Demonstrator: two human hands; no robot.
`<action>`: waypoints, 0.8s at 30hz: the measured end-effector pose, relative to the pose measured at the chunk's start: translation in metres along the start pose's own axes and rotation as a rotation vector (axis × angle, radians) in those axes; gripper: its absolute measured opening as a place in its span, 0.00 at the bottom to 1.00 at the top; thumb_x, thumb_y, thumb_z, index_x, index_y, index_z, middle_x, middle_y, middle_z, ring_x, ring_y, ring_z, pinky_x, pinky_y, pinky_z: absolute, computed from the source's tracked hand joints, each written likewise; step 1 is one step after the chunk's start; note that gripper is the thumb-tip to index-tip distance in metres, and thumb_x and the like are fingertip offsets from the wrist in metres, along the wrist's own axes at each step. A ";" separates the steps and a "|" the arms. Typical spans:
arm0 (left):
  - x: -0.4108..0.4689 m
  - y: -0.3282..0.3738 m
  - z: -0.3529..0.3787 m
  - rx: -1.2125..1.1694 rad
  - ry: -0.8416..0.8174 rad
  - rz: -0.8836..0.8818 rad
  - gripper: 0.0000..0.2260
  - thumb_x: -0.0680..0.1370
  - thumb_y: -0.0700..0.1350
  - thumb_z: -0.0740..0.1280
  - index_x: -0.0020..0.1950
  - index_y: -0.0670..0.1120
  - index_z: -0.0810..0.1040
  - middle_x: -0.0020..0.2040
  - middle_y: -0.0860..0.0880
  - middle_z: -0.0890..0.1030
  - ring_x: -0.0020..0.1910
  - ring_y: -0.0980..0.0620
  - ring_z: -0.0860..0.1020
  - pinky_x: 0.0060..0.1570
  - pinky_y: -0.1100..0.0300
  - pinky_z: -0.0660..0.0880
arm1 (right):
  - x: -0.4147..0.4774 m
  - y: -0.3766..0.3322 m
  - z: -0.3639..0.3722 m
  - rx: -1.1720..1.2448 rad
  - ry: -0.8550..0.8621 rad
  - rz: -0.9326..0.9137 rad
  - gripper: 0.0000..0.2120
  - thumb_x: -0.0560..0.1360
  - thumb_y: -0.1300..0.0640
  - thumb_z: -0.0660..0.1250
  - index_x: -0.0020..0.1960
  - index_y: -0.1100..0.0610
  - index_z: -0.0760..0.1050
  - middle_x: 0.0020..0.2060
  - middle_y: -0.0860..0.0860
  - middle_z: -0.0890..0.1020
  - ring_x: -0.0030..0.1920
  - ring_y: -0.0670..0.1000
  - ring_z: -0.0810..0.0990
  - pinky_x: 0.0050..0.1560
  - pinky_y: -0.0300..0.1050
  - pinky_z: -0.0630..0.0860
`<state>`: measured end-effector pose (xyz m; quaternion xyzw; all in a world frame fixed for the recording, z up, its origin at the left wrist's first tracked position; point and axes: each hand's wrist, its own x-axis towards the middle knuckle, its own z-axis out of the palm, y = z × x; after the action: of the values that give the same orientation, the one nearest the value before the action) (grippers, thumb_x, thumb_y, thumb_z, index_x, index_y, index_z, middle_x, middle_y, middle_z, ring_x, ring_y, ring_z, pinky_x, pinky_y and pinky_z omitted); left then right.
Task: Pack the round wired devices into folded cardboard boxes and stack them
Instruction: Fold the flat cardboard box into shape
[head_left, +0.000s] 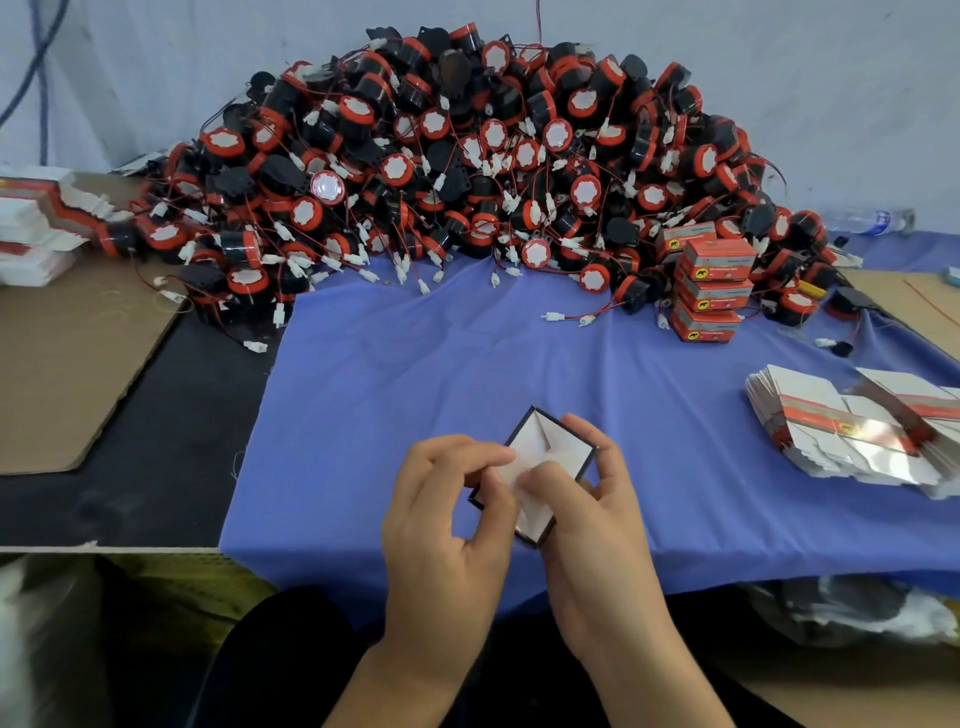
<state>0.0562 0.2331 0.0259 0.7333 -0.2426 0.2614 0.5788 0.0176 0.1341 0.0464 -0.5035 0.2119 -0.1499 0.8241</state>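
At the left edge of the frame we are seeing a pile of flat blanks (31, 228) lying beside a brown cardboard sheet (67, 374) on the desk (156, 457). Across the upper middle, a big heap of round wired devices (467, 156), black with red rims, is spilling onto the blue cloth (415, 353), with red wires and white plugs trailing at its foot.

Low in the centre, the left hand (441, 525) and the right hand (602, 525) are together holding one small cardboard box (540, 436) just above the cloth, its white inner flaps facing us. The left fingers (467, 452) are curling against its left side, the forefinger seemingly pressing a flap. The right thumb is pushing on the flaps while the right fingers (592, 431) are wrapping behind the far edge.

Right of centre, closed red boxes (711, 291) are standing stacked against the heap. At the right edge a fanned stack of blanks (852, 426) is resting on the cloth, and a plastic bottle (867, 221) is lying at the upper right.
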 end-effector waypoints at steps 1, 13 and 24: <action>0.002 -0.001 0.000 -0.028 -0.021 -0.031 0.08 0.79 0.36 0.68 0.53 0.47 0.81 0.50 0.53 0.80 0.50 0.55 0.79 0.49 0.65 0.76 | 0.000 -0.002 0.000 0.036 -0.027 0.008 0.28 0.74 0.69 0.69 0.66 0.43 0.73 0.54 0.63 0.85 0.52 0.68 0.86 0.58 0.61 0.82; 0.010 -0.019 -0.015 -0.263 -0.520 -0.236 0.29 0.75 0.58 0.76 0.73 0.62 0.69 0.68 0.58 0.74 0.69 0.51 0.75 0.64 0.60 0.74 | 0.003 -0.008 -0.013 -0.083 -0.149 -0.236 0.43 0.69 0.53 0.78 0.76 0.35 0.60 0.56 0.55 0.86 0.56 0.57 0.86 0.49 0.43 0.82; 0.024 -0.031 -0.008 -0.597 -0.241 -0.542 0.30 0.64 0.37 0.78 0.59 0.51 0.68 0.58 0.45 0.81 0.50 0.48 0.86 0.47 0.61 0.81 | 0.012 -0.007 -0.022 -0.632 0.201 -0.691 0.25 0.75 0.48 0.72 0.71 0.48 0.72 0.64 0.42 0.77 0.66 0.45 0.76 0.64 0.39 0.75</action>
<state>0.0935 0.2460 0.0210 0.5959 -0.1721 -0.0698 0.7813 0.0171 0.1085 0.0418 -0.7533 0.1461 -0.3913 0.5081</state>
